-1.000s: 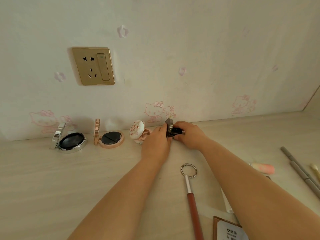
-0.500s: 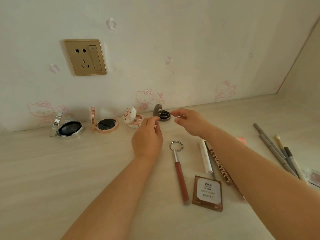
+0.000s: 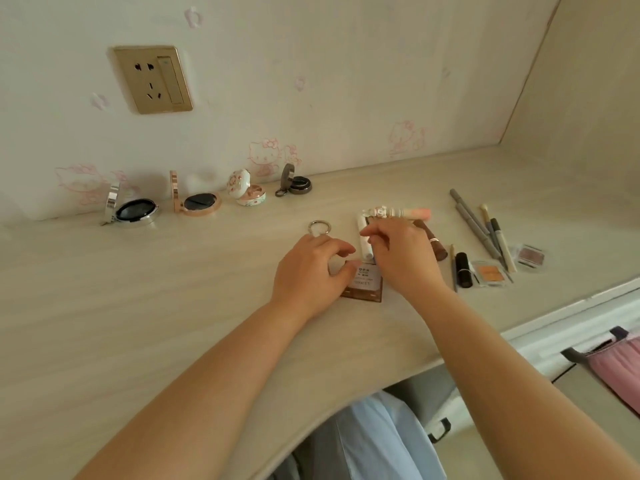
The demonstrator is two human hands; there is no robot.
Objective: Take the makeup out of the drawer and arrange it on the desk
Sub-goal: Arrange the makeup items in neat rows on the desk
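1. Here the left hand (image 3: 311,268) hovered low over the desk (image 3: 138,306) with its fingers loosely curled; its thumb and forefinger formed a narrow grip near the left edge of a brown square palette (image 3: 365,284), and whether they touched it could not be told.
2. The right hand (image 3: 401,258) sat just right of the left, fingers bent downward, its forefinger and thumb closed on or against a white tube (image 3: 364,237); whether that grip truly held the tube could not be told.
3. A metal ring (image 3: 319,227) showed just beyond the left hand's knuckles.
4. Farther than the right hand lay a pink-and-white stick with a small figure on it (image 3: 398,213), and a brown tube (image 3: 433,242) poked out at the hand's right side.
5. To the right on the desk lay a black lipstick (image 3: 463,270), an orange eyeshadow pan (image 3: 490,273), a mauve eyeshadow pan (image 3: 528,255) and a fan of grey pencils (image 3: 474,223).
6. Along the far wall stood four open compacts in a row: a silver compact (image 3: 133,209) at the left, then a rose-gold compact (image 3: 197,202), a white flowered compact (image 3: 246,192) and a small dark compact (image 3: 296,183).
7. A gold wall socket (image 3: 152,79) was mounted above the left of the row.
8. At the near right, below the desk edge, a drawer (image 3: 588,327) stood open, with pink fabric (image 3: 620,368) beside it.
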